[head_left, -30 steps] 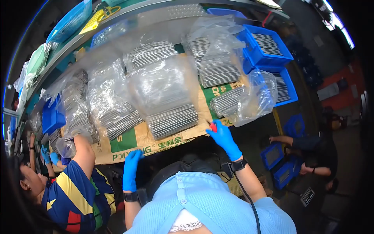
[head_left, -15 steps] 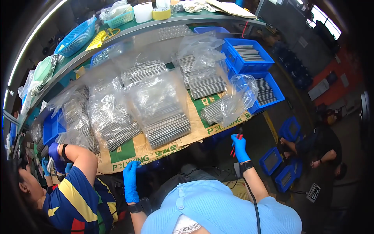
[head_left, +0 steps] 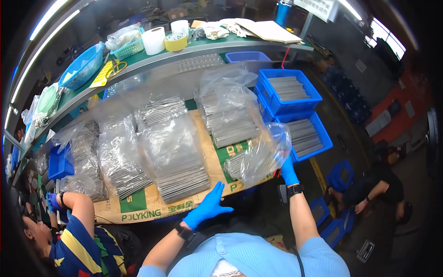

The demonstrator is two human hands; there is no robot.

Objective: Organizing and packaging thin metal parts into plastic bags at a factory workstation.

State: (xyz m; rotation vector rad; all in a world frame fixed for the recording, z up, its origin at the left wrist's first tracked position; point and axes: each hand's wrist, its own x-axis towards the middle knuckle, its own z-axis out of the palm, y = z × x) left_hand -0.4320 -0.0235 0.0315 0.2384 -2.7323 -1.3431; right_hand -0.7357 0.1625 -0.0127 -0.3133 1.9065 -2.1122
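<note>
My left hand [head_left: 207,208], in a blue glove, is open with thumb and fingers apart. It is just off the table's front edge, near the bagged metal rods [head_left: 183,183]. My right hand [head_left: 289,172], also gloved in blue, reaches to the right front corner. It is beside a loose clear plastic bag [head_left: 265,159] that partly covers a small bundle of metal rods [head_left: 234,166]. A bit of a red-and-black tool [head_left: 278,173] shows at this hand, closed around it; its fingertips are mostly hidden.
Blue bins of rods [head_left: 311,138] are stacked at the table's right. More bagged rods [head_left: 127,171] lie on printed brown paper [head_left: 138,213]. A shelf [head_left: 203,46] with baskets and tape crosses the back. A co-worker [head_left: 76,240] is at left; another person [head_left: 380,196] crouches right.
My view has shifted. My left hand has moved right and spread its fingers. My right hand has moved forward to the loose bag, with the red-and-black tool now mostly hidden.
</note>
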